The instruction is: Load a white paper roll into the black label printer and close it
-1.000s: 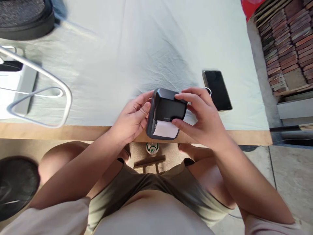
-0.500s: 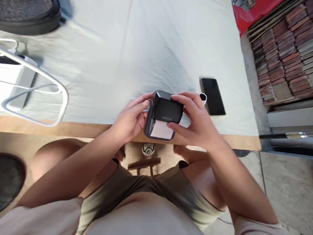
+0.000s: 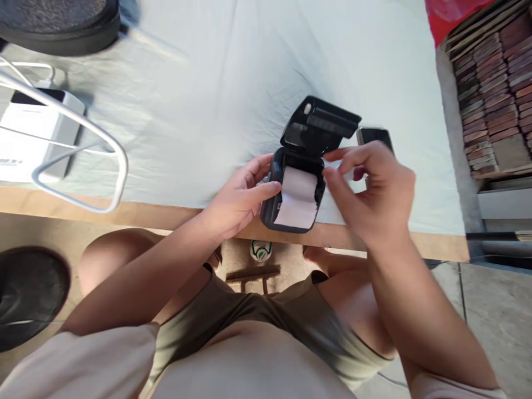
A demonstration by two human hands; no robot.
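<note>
1. Pale cloth (image 3: 233,77) covers the wooden table (image 3: 158,215), and I look down on it over my knees.
2. At the near edge of the table sits a small black label printer (image 3: 296,191). Its lid (image 3: 320,124) stands open and tips toward the far side.
3. A white paper roll (image 3: 299,197) shows inside the printer, with the paper end hanging toward me.
4. My left hand (image 3: 241,199) is on the printer's left side. The thumb and fingers curl around the case and grip it.
5. My right hand (image 3: 374,191) is just right of the printer, with fingers bent and tips close together near the right rim of the paper well. I cannot tell if it pinches anything.
6. The printer lies between my two hands, with its long way running from near to far. The left hand is the one touching it. The right hand is just beside it.
7. A dark phone (image 3: 374,136) lies past my right hand, partly hidden by it.
8. On the far left are a white box (image 3: 33,133) and a bent metal frame (image 3: 100,138).
9. A stack of bricks (image 3: 494,88) sits on the far right.
</note>
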